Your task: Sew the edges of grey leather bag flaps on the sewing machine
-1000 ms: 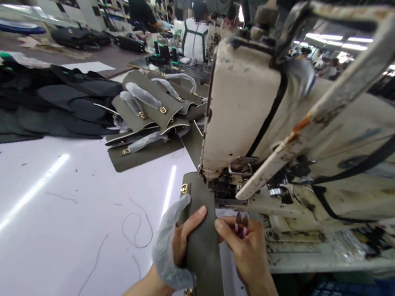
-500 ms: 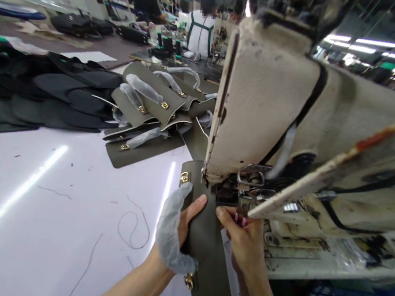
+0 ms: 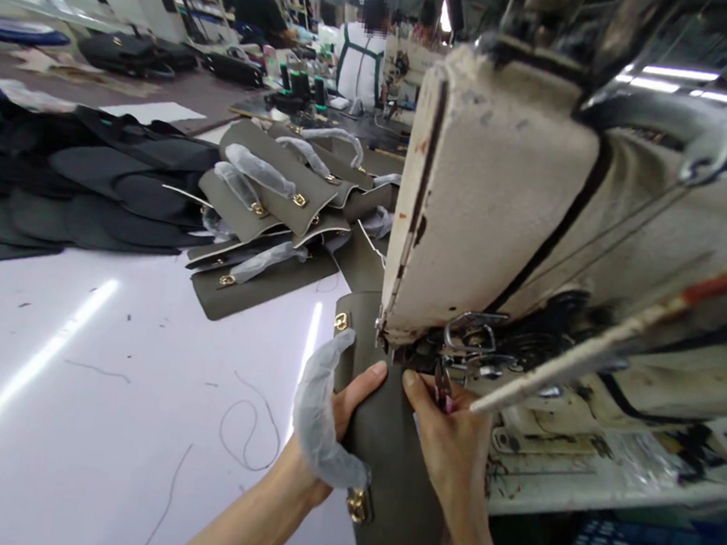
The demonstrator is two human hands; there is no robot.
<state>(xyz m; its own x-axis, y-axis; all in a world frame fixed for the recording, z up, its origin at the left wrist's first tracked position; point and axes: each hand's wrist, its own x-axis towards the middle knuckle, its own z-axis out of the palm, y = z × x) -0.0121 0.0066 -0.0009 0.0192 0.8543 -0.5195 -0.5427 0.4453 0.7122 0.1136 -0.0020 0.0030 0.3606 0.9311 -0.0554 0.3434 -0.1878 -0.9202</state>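
Still, thumbs (image 3: pixel 373 377) pinching flap (image 3: pixel 392 451) (curled).

Olive flaps (image 3: pixel 280 202), dark panels (image 3: pixel 51 184), perhaps thread scraps (image 3: pixel 246 434) beside.

No lettering, brand, number or sign can be read anywhere in the head view. The cream body of the sewing machine (image 3: pixel 497 191) shows only chipped paint, rust marks and black straps, with no legible nameplate. The olive leather panel (image 3: pixel 388 459) and the stacked olive flaps (image 3: pixel 280 202) carry gold clasps without readable marks. The far shelves and benches are too blurred to make out any writing.
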